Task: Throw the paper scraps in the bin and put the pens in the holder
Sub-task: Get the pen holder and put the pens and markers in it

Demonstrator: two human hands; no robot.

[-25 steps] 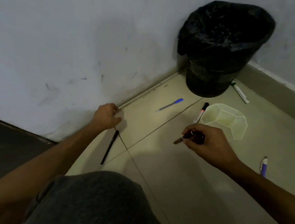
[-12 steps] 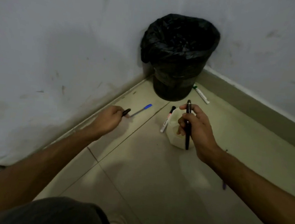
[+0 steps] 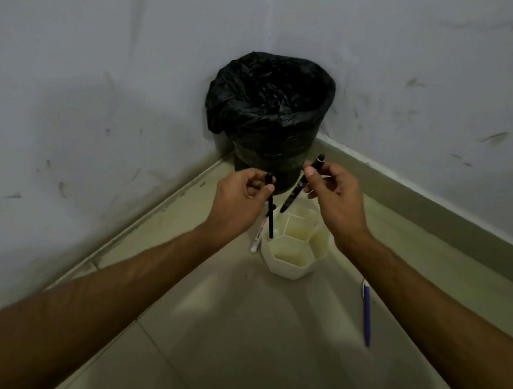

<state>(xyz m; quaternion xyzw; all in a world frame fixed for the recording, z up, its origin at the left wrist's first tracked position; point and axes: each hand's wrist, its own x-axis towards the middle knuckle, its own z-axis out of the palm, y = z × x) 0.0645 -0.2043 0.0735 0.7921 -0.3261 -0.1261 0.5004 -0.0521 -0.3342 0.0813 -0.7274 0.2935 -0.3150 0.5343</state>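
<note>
A white pen holder with several compartments stands on the floor in front of the bin, which is lined with a black bag. My left hand pinches a thin black pen upright, its lower tip at the holder's left rim. My right hand grips a thicker black pen, tilted, just above the holder's far side. A white marker lies on the floor left of the holder, partly hidden by my left hand. A purple pen lies on the floor to the right.
The bin sits in the corner where two scuffed grey walls meet. A skirting board runs along the right wall. The floor is pale tile with grout lines.
Both hands have come together over the holder, each carrying a black pen. The left hand picked its pen off the floor near the wall. The view has shifted toward the corner.
</note>
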